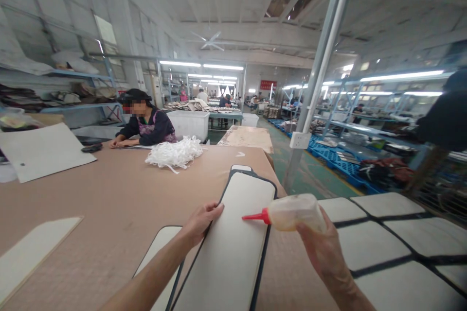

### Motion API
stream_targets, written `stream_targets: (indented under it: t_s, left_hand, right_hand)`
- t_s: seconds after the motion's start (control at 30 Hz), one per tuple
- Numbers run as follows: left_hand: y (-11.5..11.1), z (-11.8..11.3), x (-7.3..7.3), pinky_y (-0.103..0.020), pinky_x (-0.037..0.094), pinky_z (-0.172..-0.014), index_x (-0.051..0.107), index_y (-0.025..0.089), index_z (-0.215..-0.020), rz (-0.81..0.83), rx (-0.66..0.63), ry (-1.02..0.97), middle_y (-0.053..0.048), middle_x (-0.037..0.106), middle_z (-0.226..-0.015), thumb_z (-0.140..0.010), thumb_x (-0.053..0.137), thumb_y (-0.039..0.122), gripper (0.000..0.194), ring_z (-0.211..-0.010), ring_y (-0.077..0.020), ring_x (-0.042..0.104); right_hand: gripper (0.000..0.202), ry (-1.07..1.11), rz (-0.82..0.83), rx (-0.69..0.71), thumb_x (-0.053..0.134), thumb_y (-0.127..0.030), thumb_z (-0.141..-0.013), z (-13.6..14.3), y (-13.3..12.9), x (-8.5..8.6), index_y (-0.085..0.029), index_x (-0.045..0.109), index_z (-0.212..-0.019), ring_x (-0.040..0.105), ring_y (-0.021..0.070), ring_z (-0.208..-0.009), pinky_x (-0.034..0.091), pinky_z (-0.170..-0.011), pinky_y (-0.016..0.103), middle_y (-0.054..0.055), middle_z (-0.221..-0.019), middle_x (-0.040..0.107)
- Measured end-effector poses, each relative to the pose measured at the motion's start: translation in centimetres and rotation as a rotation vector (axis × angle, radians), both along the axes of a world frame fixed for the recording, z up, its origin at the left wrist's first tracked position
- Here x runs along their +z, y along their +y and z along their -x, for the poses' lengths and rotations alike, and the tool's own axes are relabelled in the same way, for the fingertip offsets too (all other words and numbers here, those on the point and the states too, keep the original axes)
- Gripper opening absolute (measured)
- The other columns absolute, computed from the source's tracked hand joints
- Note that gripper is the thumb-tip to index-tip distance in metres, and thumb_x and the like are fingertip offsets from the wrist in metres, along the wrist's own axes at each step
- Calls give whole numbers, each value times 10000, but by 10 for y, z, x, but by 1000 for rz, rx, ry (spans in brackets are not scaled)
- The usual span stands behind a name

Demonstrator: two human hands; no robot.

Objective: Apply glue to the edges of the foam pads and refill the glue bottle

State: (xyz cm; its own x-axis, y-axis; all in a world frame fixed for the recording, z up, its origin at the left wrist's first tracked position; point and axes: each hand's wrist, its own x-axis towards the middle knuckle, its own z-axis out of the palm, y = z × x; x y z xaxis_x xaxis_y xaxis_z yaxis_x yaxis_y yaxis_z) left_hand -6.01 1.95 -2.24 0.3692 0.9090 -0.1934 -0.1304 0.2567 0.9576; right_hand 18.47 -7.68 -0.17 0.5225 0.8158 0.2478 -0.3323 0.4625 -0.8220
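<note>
My left hand (202, 222) grips the left edge of a long cream panel (233, 252) with a dark border and rounded corners, its thumb on the top face. My right hand (323, 243) is wrapped round a translucent squeeze bottle (297, 212) with a red nozzle, tilted so the tip lies over the middle of the panel. Whether the tip touches the surface I cannot tell. Beneath and beside the panel, another dark-edged panel (158, 248) rests on the brown table (120, 204). A smaller cream end (241, 168) shows behind the held panel.
A pile of white strips (175, 152) lies at the table's far side, near a seated person (146, 121). Cream sheets (45, 152) stand at the left. Several dark-edged panels (386, 243) are laid out at right. A metal post (310, 97) rises beyond the table.
</note>
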Motion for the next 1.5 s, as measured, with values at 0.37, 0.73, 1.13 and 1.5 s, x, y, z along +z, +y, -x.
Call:
stream_targets:
  t_s: [0.37, 0.73, 1.13, 1.5]
  left_hand:
    - [20, 22, 0, -241, 500, -630, 685, 138, -963, 13, -163, -94, -48, 738, -817, -494, 857, 314, 530, -699, -173, 658]
    - [40, 27, 0, -218, 498, -574, 676, 130, -920, 35, -135, -78, -44, 741, -770, -442, 876, 333, 556, -634, -144, 646]
    - [51, 19, -6, -238, 503, -614, 686, 135, -949, 9, -203, -92, -56, 744, -821, -478, 865, 340, 544, -676, -165, 656]
    - [47, 9, -1, -253, 494, -628, 703, 132, -905, -32, -274, -98, -59, 744, -808, -473, 855, 359, 511, -689, -193, 670]
  right_hand:
    - [520, -66, 18, 19, 863, -204, -477, 18, -2, -16, -243, 650, -950, 655, 148, -707, 537, -647, 195, 0, -813, 713]
    - [576, -47, 1, -97, 864, -203, -476, 28, 8, -7, -231, 624, -999, 651, 146, -780, 532, -713, 208, -5, -886, 713]
    - [658, -177, 75, -20, 860, -200, -416, 40, -10, -31, -207, 626, -1031, 655, 226, -797, 547, -655, 292, 52, -907, 714]
    - [627, -245, 60, -1, 856, -201, -405, 51, -15, -40, -216, 651, -997, 670, 242, -776, 548, -650, 295, 44, -881, 728]
